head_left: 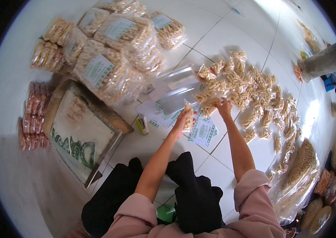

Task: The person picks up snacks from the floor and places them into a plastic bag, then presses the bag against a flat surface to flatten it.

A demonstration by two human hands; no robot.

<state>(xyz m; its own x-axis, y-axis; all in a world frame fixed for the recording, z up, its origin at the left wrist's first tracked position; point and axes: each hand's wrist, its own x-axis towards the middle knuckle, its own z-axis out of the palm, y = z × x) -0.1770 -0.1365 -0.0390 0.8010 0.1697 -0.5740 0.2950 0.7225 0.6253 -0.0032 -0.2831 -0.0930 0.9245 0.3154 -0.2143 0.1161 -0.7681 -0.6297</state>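
Note:
My left hand is closed around a small clear bag of pale, finger-shaped snacks, held upright above the floor. At the near left edge of a spread of similar small snack bags, my right hand pinches another small snack bag. Just beyond my left hand lie clear plastic sheets or empty bags. Printed green-and-white paper labels are scattered on the tiles below and between my hands.
Large filled snack bags are stacked at the far left. A shallow framed box stands at left, near reddish packs. A yellow-green and white tool lies beside the labels. At right are a big snack sack and a grey pillar.

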